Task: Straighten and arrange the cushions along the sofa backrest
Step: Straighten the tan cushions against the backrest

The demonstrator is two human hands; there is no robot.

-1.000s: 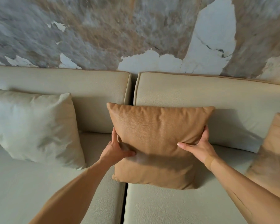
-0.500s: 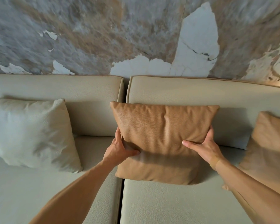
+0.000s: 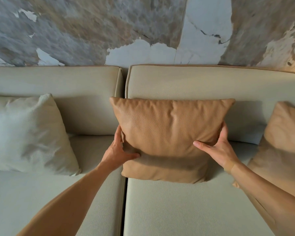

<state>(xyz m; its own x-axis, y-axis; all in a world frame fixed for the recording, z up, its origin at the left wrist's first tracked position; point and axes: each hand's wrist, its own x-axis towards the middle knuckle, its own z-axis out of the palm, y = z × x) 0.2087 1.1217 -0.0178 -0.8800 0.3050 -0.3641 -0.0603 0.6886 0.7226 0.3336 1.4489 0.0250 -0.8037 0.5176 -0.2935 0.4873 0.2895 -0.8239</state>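
The beige sofa (image 3: 186, 201) is filling the lower view, its backrest (image 3: 194, 82) running below a mottled wall (image 3: 92, 28). The tan cushion (image 3: 169, 137) is leaning against the backrest just right of the seam, standing on the seat. A pale cushion (image 3: 27, 133) is sitting well apart at left; a second tan cushion (image 3: 283, 142) is at right (partly cut off). Both arms are reaching forward. The left hand (image 3: 117, 150) and right hand (image 3: 220, 149) are clasping the tan cushion's side edges, thumbs pressing its front, fingers wrapping behind.
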